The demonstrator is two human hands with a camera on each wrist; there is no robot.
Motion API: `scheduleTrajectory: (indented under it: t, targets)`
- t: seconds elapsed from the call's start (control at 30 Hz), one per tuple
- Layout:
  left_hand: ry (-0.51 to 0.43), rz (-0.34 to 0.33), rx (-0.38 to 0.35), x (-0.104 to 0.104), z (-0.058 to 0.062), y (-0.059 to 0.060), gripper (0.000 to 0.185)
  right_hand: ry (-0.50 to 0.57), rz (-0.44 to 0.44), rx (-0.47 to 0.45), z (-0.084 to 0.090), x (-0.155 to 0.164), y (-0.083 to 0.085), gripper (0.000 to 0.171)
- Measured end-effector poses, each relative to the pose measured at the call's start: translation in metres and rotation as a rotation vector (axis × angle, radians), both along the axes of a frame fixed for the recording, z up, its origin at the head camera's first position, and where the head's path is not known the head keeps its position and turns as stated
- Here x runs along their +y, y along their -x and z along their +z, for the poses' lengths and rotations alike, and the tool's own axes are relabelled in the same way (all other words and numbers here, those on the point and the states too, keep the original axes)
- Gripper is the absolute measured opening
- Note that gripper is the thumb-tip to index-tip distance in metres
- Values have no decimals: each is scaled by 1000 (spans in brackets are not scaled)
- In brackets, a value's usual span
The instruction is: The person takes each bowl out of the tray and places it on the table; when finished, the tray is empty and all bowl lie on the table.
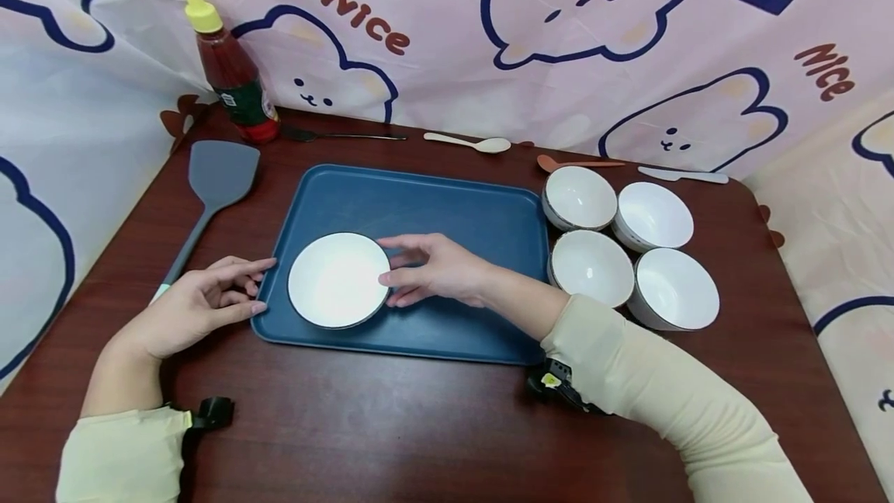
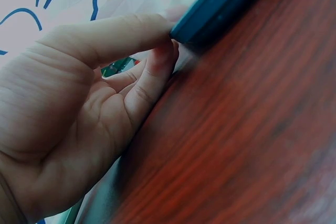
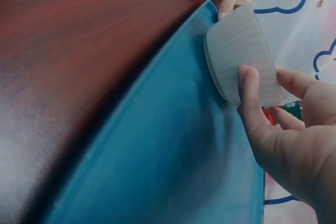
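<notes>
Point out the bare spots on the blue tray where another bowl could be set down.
The tray is bare right of and behind the bowl, up to its far and right rims. Its left front is crowded: right hand on the bowl, left hand at the rim.

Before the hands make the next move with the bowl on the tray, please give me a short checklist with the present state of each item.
1. Bowl stands upright on the blue tray: ok.
2. Right hand has fingers on the bowl's side: ok.
3. Left hand touches the tray's edge: ok.
4. Bowl's inside looks empty: ok.
5. Four other bowls stand off the tray, to its right: ok.
6. Right hand's hold is firm: cannot tell.
</notes>
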State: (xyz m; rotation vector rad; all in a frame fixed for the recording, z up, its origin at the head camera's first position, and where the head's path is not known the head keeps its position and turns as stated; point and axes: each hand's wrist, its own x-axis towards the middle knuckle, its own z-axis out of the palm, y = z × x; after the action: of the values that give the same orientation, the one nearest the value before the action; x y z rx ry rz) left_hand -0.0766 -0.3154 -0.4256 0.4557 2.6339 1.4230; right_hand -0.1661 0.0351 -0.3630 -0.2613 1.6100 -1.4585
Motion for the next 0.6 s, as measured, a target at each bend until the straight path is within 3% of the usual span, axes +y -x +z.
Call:
scheduleTrajectory:
  t: [0.2, 0.37, 0.6]
  targets:
    - [2, 19, -22, 0, 0, -1, 56, 41, 0, -12, -4, -5, -4, 65]
    - [-14, -6, -7, -2, 0, -1, 57, 50, -29, 4, -5, -9, -8, 61]
    - [-23, -11, 4, -1, -2, 0, 57, 11, -94, 13, 6, -5, -11, 60]
